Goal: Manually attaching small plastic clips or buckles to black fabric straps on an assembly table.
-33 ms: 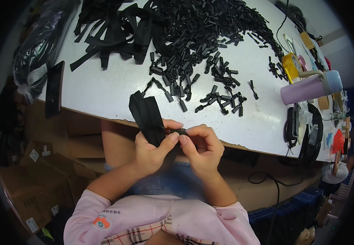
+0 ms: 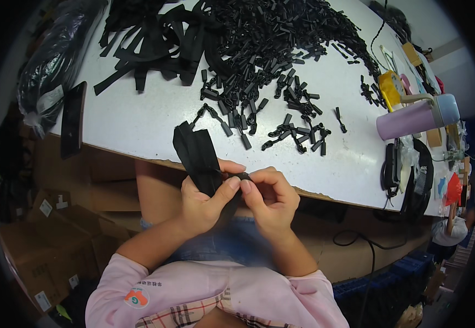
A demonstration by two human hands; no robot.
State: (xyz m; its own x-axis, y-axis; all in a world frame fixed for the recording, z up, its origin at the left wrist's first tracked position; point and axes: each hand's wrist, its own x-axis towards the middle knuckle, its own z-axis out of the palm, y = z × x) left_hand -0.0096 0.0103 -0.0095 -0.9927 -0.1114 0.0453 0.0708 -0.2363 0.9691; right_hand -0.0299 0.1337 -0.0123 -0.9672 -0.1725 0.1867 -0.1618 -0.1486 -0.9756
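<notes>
My left hand [image 2: 204,203] is closed round a black fabric strip [image 2: 198,156], whose folded end stands up above the fingers toward the table. The strip also hangs down below the hand, over my lap. My right hand [image 2: 274,199] pinches a small dark piece [image 2: 243,176] against the left fingertips; whether it is part of the strip or separate is hidden by the fingers. Both hands are just in front of the table's near edge. Beyond them lie loose small black cord pulls with rectangular ends [image 2: 297,134].
On the white table [image 2: 144,117] are a large heap of cord pulls [image 2: 270,38] and a tangle of black strips [image 2: 177,49]. A dark flat phone-like slab [image 2: 73,117] lies at the left edge. A purple bottle [image 2: 407,120] lies at the right. Cardboard boxes [image 2: 51,246] stand below left.
</notes>
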